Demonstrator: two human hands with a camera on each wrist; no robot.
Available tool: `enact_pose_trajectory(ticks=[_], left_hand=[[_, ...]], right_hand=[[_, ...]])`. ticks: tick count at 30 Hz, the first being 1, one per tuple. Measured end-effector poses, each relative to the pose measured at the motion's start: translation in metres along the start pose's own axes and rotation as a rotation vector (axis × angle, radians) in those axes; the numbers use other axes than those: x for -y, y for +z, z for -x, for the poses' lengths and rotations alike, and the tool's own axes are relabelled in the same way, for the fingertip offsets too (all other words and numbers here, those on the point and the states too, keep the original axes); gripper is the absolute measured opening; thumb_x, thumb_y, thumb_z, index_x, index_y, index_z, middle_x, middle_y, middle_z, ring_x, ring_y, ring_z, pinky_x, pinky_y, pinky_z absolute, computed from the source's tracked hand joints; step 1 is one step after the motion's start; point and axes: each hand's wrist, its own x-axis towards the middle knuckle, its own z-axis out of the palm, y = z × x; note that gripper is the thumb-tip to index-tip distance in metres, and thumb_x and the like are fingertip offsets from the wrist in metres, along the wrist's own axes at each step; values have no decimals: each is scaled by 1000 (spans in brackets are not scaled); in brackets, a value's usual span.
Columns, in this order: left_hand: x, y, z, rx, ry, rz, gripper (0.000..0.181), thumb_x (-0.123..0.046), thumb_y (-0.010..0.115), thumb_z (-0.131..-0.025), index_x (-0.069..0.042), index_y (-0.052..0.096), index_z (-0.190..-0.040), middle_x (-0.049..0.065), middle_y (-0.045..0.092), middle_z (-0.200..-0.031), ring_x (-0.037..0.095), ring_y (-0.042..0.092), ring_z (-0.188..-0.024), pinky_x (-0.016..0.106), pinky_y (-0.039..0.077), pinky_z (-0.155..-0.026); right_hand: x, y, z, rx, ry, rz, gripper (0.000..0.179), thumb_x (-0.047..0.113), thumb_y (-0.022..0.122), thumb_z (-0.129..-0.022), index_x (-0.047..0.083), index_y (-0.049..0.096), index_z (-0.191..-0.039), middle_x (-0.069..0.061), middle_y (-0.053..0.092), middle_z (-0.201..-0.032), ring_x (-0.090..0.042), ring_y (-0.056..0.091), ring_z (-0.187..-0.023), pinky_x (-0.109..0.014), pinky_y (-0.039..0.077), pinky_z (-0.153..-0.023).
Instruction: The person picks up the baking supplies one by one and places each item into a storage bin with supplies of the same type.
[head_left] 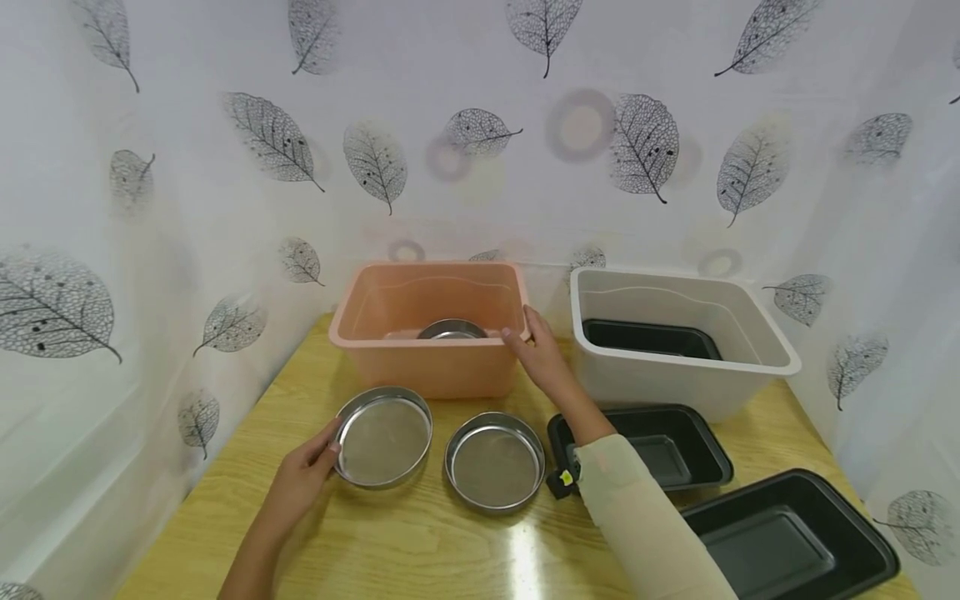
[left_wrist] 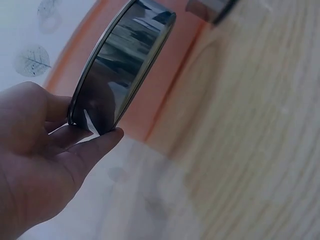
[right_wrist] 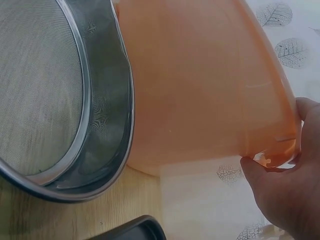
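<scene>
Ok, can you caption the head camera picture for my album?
Left hand holds a round sieve, right hand grips the orange bin, second sieve on the wooden table.

no readable words, brands or numbers, a yellow mark (head_left: 566, 478) on the black device (head_left: 557, 487) beside the right sleeve (head_left: 641, 517), too small to make out

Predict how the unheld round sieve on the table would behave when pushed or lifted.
The sieve is probably stiff, given its metal-looking wall, and likely light, its base being fine mesh. Lying flat, it may slide rather than roll.
</scene>
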Motion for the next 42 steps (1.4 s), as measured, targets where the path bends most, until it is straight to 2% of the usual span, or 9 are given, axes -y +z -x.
enact_pose_trajectory(ticks=[4, 9, 12, 18, 24, 28, 32, 37, 42], left_hand=[[-18, -4, 3, 31, 10, 57, 48, -19, 48, -108, -5, 40, -154, 23, 39, -156, 37, 49, -133, 18, 53, -93], [-37, -10, 5, 69, 72, 136, 50, -21, 50, -108, -5, 40, -154, 22, 38, -157, 12, 58, -125, 20, 55, -91], [-48, -14, 4, 94, 115, 166, 52, -23, 50, -108, -3, 39, -154, 23, 36, -158, -3, 57, -120, 20, 55, -91], [-70, -21, -6, 128, 174, 138, 53, -27, 49, -108, -6, 37, -156, 23, 34, -159, -8, 55, -120, 17, 54, -92], [-86, -30, -27, 166, 207, 198, 54, -27, 48, -108, -8, 34, -157, 20, 31, -161, -4, 56, -124, 19, 54, -93], [-95, -34, -44, 190, 214, 199, 55, -28, 47, -109, -10, 31, -159, 20, 31, -162, 10, 53, -133, 18, 53, -95], [-102, -36, -63, 210, 210, 182, 57, -32, 46, -109, -13, 28, -160, 14, 25, -166, 25, 41, -144, 16, 51, -97], [-105, -38, -89, 192, 223, 189, 56, -30, 47, -108, -12, 30, -159, 16, 26, -165, 17, 48, -139, 18, 51, -96], [-108, -36, -115, 180, 227, 193, 54, -25, 48, -108, -11, 32, -158, 17, 25, -165, 25, 46, -140, 17, 52, -95]], right_hand=[[1, -1, 0, 2, -1, -1, 77, 41, 58, -101, 8, 22, -161, -17, 22, -165, -33, 32, -146, -50, 35, -118], [1, -1, 1, 3, -2, -8, 79, 43, 58, -101, 8, 22, -161, -17, 22, -165, -33, 32, -147, -50, 36, -117], [0, -1, 1, 4, -2, -16, 78, 42, 58, -101, 8, 22, -161, -16, 22, -165, -33, 33, -147, -49, 38, -117], [1, -2, 2, 7, 10, -4, 78, 40, 58, -101, 8, 22, -161, -16, 21, -165, -33, 33, -147, -49, 37, -117], [1, -3, 1, 15, 25, 13, 78, 41, 59, -100, 10, 22, -162, -17, 24, -164, -34, 38, -143, -50, 41, -114], [1, -3, 1, 7, 20, 4, 78, 42, 61, -99, 11, 24, -161, -18, 29, -161, -33, 42, -138, -48, 43, -112], [1, -3, 1, 5, 12, -20, 78, 40, 63, -99, 10, 26, -161, -18, 29, -161, -33, 40, -143, -48, 42, -114], [1, -4, 0, 17, 8, -45, 79, 40, 64, -99, 10, 26, -161, -17, 28, -162, -35, 38, -145, -49, 41, -114], [0, -5, 0, 23, 14, -60, 80, 41, 64, -98, 10, 26, -161, -18, 30, -162, -38, 39, -144, -49, 43, -113]])
